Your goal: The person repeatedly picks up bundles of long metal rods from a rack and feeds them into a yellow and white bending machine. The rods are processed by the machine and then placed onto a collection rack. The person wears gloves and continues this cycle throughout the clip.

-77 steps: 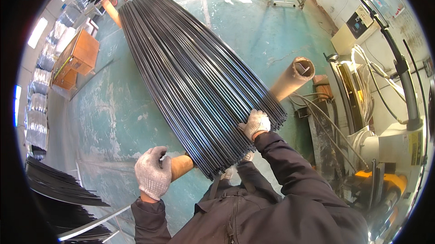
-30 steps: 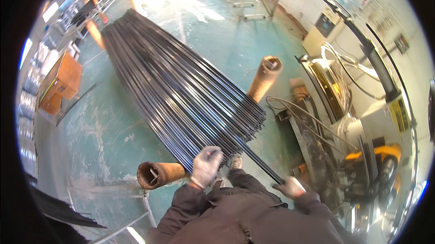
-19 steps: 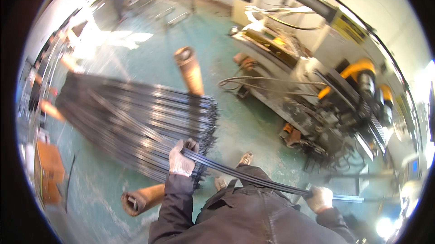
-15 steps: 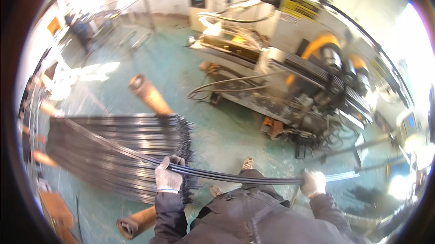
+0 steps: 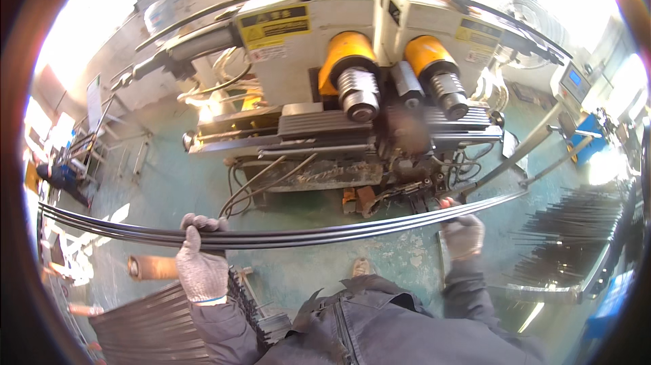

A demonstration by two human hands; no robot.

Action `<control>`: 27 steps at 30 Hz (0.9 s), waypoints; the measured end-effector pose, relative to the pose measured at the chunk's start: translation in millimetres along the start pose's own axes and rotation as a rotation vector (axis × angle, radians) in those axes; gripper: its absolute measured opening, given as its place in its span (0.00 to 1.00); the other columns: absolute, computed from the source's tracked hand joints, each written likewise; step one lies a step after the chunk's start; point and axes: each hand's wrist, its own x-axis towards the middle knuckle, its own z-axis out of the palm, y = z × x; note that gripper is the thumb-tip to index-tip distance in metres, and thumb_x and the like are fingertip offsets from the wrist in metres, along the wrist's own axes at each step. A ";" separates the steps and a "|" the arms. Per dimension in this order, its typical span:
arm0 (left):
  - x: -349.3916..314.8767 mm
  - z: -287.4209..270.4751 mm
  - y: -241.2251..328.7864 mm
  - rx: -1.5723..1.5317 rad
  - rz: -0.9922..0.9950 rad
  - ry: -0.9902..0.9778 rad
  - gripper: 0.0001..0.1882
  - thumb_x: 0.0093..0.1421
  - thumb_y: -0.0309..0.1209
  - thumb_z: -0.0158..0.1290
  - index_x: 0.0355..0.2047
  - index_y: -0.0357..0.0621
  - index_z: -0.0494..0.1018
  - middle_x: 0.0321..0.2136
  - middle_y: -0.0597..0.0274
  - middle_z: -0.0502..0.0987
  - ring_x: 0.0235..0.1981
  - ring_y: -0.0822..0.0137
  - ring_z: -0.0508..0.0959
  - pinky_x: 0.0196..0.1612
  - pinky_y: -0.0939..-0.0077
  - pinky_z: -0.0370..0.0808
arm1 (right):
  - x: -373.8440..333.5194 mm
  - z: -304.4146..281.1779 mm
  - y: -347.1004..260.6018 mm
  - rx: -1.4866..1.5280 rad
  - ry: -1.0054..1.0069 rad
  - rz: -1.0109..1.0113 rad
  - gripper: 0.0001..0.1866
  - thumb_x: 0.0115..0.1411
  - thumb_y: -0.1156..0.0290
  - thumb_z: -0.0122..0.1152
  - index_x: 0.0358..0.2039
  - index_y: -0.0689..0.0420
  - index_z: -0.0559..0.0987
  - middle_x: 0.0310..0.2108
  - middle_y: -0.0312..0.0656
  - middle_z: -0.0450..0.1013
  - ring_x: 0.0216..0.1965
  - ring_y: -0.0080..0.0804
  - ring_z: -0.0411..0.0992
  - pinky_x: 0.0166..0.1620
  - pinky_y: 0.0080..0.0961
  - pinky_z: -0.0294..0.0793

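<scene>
Pale machine (image 5: 291, 70) with two yellow-capped units (image 5: 349, 51) now fills the far middle; the view has swung right from the rod stack (image 5: 146, 324), which sits cut off at lower left. Teal floor (image 5: 166, 155) runs between and around. Loose rod heap (image 5: 569, 229) at far right.

Black rods (image 5: 325, 237), a few side by side, are up in both hands, spanning nearly the full width in front of the person. Change: they slanted back over the stack half a second ago, now lie roughly parallel to the machine front — reads as a carry turned off the stack, still in the air.

Left hand (image 5: 202, 270), gloved: fingers curled over the far side, thumb on the near side, firm hold. Right hand (image 5: 463, 237), gloved: wrapped round the rods toward their right end, little gap visible; fingertips partly hidden.

Edges: rods' left end runs to the dark rim, tip can't be told. Right end sticks out past the right hand near a grey pipe frame (image 5: 515, 155) — touching or not, can't tell. Brown tube (image 5: 152, 267) is near the left hand. Bare floor between person and machine, narrowed by hoses (image 5: 254, 185) and reddish blocks (image 5: 365, 199). Right side looks tightest.
</scene>
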 end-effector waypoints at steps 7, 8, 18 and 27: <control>92.4 26.3 10.7 0.089 -0.048 -0.156 0.23 0.73 0.34 0.66 0.63 0.37 0.77 0.52 0.58 0.83 0.58 0.56 0.83 0.75 0.47 0.75 | 43.0 97.4 3.8 0.295 0.238 -0.094 0.15 0.82 0.76 0.58 0.64 0.65 0.76 0.56 0.49 0.82 0.59 0.48 0.83 0.66 0.46 0.86; 105.5 18.6 24.0 0.106 -0.035 -0.148 0.23 0.74 0.34 0.66 0.63 0.37 0.77 0.53 0.59 0.83 0.58 0.57 0.83 0.75 0.49 0.75 | 47.3 105.1 -0.6 0.287 0.258 -0.107 0.14 0.81 0.74 0.62 0.62 0.63 0.77 0.54 0.47 0.83 0.57 0.45 0.84 0.65 0.44 0.87; 248.9 -77.9 14.2 0.315 -0.004 0.064 0.20 0.79 0.45 0.62 0.45 0.37 0.81 0.41 0.59 0.80 0.46 0.62 0.81 0.56 0.63 0.79 | 113.5 232.0 37.5 0.116 0.251 -0.323 0.14 0.82 0.61 0.65 0.52 0.60 0.84 0.41 0.43 0.85 0.42 0.37 0.84 0.46 0.38 0.86; 323.4 -78.6 -71.8 0.191 -0.243 0.043 0.18 0.80 0.42 0.60 0.52 0.37 0.84 0.49 0.56 0.87 0.52 0.57 0.86 0.63 0.57 0.84 | 216.5 243.9 59.0 0.034 0.320 -0.345 0.13 0.77 0.63 0.63 0.51 0.59 0.86 0.41 0.40 0.84 0.40 0.35 0.81 0.45 0.33 0.79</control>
